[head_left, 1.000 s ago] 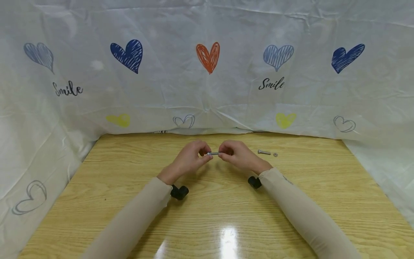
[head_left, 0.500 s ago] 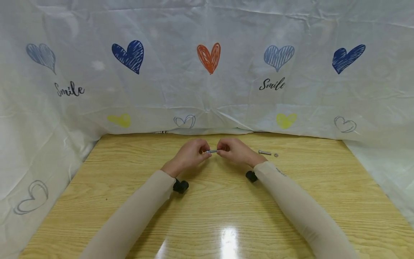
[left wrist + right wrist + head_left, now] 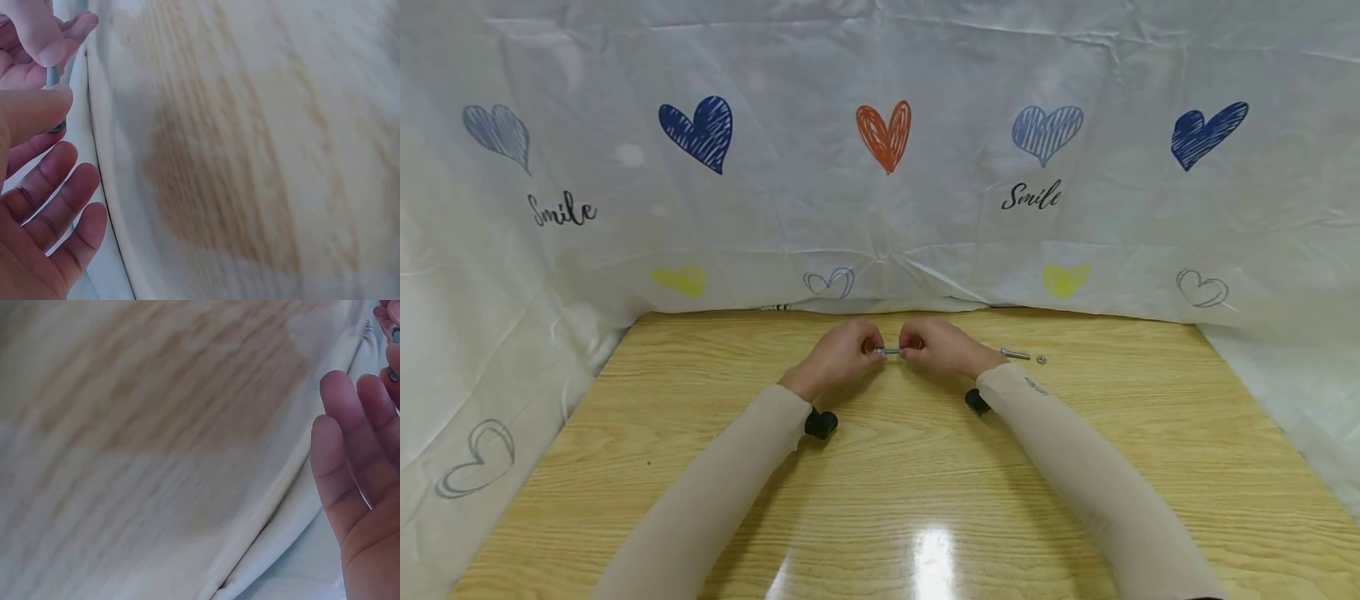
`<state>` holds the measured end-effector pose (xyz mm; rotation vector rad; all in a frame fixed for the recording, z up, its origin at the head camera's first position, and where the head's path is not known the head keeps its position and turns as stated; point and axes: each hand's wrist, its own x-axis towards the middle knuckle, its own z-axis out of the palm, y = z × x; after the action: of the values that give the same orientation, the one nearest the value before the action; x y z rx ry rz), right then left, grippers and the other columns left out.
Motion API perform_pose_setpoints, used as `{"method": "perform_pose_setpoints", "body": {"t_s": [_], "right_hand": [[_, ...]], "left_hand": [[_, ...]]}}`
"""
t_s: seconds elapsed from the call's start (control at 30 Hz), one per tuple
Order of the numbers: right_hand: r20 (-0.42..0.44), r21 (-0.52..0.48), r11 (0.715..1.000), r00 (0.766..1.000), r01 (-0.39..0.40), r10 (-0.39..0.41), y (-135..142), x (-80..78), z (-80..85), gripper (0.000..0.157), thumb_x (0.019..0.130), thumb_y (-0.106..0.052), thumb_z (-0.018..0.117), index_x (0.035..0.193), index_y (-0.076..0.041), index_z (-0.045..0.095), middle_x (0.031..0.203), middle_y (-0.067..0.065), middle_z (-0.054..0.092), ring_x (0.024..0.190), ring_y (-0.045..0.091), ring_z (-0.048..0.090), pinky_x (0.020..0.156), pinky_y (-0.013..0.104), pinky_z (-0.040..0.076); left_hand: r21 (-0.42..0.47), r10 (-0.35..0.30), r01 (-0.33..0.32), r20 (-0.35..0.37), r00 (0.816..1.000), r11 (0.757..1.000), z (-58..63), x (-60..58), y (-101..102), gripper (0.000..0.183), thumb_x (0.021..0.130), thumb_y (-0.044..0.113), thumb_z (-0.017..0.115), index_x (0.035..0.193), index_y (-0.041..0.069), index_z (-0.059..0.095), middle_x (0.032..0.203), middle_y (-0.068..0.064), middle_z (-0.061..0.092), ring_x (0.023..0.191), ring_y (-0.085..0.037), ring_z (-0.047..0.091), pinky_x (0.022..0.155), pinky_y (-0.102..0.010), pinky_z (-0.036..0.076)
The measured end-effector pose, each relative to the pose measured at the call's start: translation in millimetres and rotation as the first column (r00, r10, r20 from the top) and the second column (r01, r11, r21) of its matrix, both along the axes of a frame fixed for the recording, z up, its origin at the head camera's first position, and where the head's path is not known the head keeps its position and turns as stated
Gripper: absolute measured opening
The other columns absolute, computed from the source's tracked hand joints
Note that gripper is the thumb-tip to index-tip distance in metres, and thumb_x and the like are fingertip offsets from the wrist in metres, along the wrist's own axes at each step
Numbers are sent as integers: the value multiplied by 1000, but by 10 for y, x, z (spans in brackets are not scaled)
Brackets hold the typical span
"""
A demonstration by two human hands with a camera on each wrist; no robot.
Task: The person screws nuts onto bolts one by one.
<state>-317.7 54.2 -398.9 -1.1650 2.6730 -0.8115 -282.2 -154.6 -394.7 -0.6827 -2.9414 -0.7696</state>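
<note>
In the head view a silver bolt (image 3: 891, 351) lies roughly level between the two hands, above the far middle of the table. My left hand (image 3: 841, 358) pinches its head end between thumb and fingers. In the left wrist view the threaded shank (image 3: 52, 75) runs from the left thumb to the right fingertips. My right hand (image 3: 951, 348) pinches at the other end, where a small ring-like metal piece, seemingly a nut (image 3: 393, 374), peeks out by the thumb. The fingers mostly cover it. The right hand's other fingers (image 3: 342, 403) are spread loosely.
A second bolt (image 3: 1016, 354) and a loose nut (image 3: 1041, 360) lie on the wooden table (image 3: 880, 475) right of the right hand. Behind the table hangs a white cloth (image 3: 775, 192) printed with hearts. Black wrist cameras (image 3: 821, 424) sit below both wrists.
Both hands have shifted slightly toward the table's far edge, the right also a little leftward. They still hold the bolt between them; the second bolt and loose nut stay put.
</note>
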Motion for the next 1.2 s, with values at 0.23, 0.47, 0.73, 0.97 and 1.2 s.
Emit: {"method": "perform_pose_setpoints", "body": {"t_s": [0.23, 0.47, 0.73, 0.97, 1.2], "right_hand": [[-32, 62, 998, 999, -33, 35, -21, -34, -12, 5, 91, -17, 65, 88, -13, 66, 81, -5, 61, 77, 11, 55, 71, 29, 46], [-37, 127, 991, 999, -33, 37, -41, -41, -16, 5, 90, -15, 65, 87, -12, 67, 80, -5, 60, 75, 12, 53, 69, 27, 44], [-13, 180, 984, 1000, -9, 12, -75, -26, -7, 6, 90, -17, 67, 84, -16, 67, 80, -6, 60, 74, 12, 52, 69, 28, 44], [-17, 196, 981, 1000, -7, 11, -84, -34, -19, 6, 90, -17, 67, 85, -16, 67, 81, -6, 61, 75, 12, 53, 70, 29, 45], [-17, 211, 978, 1000, 4, 0, -90, -30, -23, 5, 90, -18, 68, 87, -15, 68, 82, -6, 61, 76, 12, 54, 71, 30, 45]], "left_hand": [[-39, -33, 33, 7, 999, 999, -51, -48, -10, 9, 82, 17, 75, 83, 12, 67, 82, -1, 59, 77, -16, 54, 73, -32, 46], [-108, -24, 29, 45, 999, 994, -85, -74, 12, 9, 85, 19, 73, 83, 15, 66, 80, 2, 58, 76, -15, 53, 71, -31, 45], [-152, 1, 10, 72, 997, 988, -71, -57, 37, 9, 86, 21, 73, 84, 15, 67, 84, 2, 59, 78, -15, 54, 73, -32, 46], [-158, 8, 4, 75, 997, 987, -56, -45, 42, 9, 86, 21, 73, 85, 14, 67, 84, 2, 59, 78, -15, 54, 74, -33, 47], [-147, -16, 25, 62, 998, 989, -52, -36, 28, 7, 86, 18, 72, 84, 13, 67, 82, 1, 58, 76, -16, 54, 73, -33, 46]]}}
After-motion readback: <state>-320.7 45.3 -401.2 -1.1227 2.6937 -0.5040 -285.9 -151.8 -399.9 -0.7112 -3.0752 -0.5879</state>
